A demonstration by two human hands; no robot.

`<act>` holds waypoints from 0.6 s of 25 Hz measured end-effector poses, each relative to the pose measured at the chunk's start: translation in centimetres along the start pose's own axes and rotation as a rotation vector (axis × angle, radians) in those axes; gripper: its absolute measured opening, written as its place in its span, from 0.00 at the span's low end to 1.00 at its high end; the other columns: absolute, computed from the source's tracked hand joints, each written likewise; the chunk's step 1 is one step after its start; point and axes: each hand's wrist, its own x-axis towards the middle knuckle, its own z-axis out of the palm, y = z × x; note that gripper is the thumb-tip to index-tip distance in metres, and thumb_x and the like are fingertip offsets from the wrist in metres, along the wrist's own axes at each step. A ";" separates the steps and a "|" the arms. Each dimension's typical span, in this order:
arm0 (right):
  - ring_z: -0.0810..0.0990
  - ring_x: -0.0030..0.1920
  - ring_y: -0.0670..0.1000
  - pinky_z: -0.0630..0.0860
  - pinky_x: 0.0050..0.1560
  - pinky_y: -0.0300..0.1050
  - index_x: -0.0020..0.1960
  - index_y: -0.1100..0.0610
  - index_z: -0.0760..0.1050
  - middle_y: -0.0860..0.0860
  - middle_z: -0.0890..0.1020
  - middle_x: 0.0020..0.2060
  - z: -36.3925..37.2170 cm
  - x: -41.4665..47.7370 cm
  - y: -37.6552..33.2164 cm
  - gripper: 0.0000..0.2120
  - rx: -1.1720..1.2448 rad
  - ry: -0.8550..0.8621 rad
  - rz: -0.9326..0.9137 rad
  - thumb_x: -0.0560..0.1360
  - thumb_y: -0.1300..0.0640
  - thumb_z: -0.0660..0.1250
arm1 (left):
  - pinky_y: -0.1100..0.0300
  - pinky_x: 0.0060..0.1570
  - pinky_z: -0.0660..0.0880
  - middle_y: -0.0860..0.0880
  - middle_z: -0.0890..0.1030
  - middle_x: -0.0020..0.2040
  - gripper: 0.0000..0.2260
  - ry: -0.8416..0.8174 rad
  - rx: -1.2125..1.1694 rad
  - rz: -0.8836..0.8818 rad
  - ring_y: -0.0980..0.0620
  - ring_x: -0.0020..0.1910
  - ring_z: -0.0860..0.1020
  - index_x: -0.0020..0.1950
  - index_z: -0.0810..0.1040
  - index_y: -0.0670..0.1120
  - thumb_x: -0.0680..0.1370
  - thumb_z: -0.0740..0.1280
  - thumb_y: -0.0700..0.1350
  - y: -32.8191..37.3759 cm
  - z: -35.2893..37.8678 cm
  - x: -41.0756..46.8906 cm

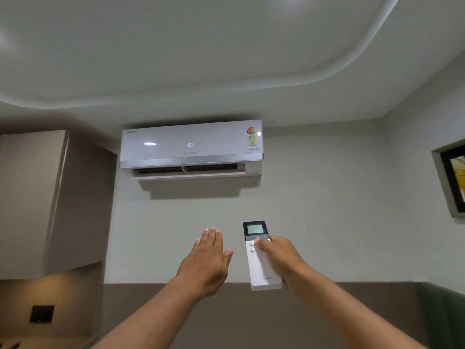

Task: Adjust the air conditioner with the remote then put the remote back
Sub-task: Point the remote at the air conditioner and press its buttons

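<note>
Pale grey-green wall (314, 197) under a curved false ceiling (226, 59), with a darker band along the wall's lower part.

Air conditioner (191, 147): white split unit, mounted high on the wall; front display lit, reading 20; louvre at the underside stood open; energy-rating sticker at its upper right corner.

Remote (261, 255): slim, white body with dark top section and small lit screen; held upright and aimed up at the unit, well below it.

Right hand (281, 260): closed around the remote's right side, thumb laid across the upper buttons just beneath the screen.

Left hand (208, 258): empty, flat, fingers together and extended toward the wall, just beside the remote without touching it.

Cabinet (37, 202): tall, beige, at left.

Framed picture (453, 177): at right edge, partly cut off.
</note>
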 end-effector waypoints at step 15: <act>0.73 0.31 0.55 0.68 0.35 0.44 0.37 0.56 0.71 0.55 0.76 0.32 -3.9 -1.0 0.1 0.05 -0.028 0.029 0.072 0.71 0.56 0.61 | 0.57 0.73 0.40 0.47 0.43 0.80 0.29 -0.004 0.032 -0.008 0.51 0.78 0.40 0.78 0.42 0.44 0.82 0.43 0.57 3.0 0.9 -0.7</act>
